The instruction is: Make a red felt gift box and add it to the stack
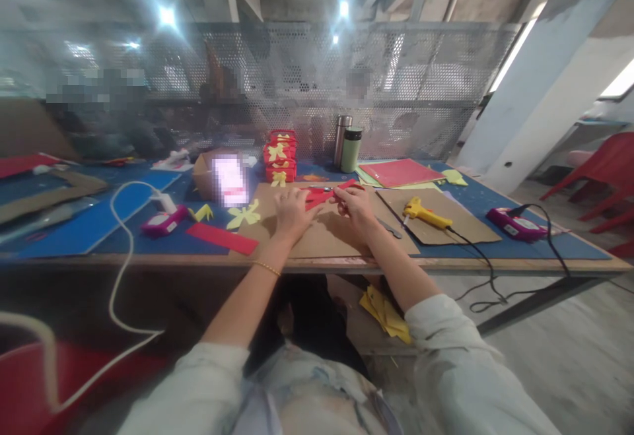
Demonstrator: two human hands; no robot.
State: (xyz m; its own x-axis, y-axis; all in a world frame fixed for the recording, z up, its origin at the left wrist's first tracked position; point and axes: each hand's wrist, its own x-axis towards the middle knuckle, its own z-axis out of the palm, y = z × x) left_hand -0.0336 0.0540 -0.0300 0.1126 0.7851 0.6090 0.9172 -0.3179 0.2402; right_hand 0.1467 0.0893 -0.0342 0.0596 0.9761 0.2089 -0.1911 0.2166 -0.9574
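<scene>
My left hand (293, 212) is closed on the left part of a red paper strip (321, 200) above a brown cardboard sheet (331, 245). My right hand (354, 206) pinches the strip's other side, the fingers bent around it. Part of the strip is hidden by the fingers. Just behind it, a small metal tool (321, 189) lies on the cardboard, too blurred to name. A yellow paper flower cutout (244, 215) and a flat red strip (222, 238) lie left of my left hand. Right of my right wrist, a grey blade-like piece (389, 228) rests on the cardboard.
A yellow glue gun (426, 214) lies on cardboard at right, its cord hanging off the edge. Purple power sockets (518, 224) stand at the side. Behind are red boxes with yellow bows (281, 161), a green bottle (351, 151), red paper (401, 172) and a lit phone (230, 181).
</scene>
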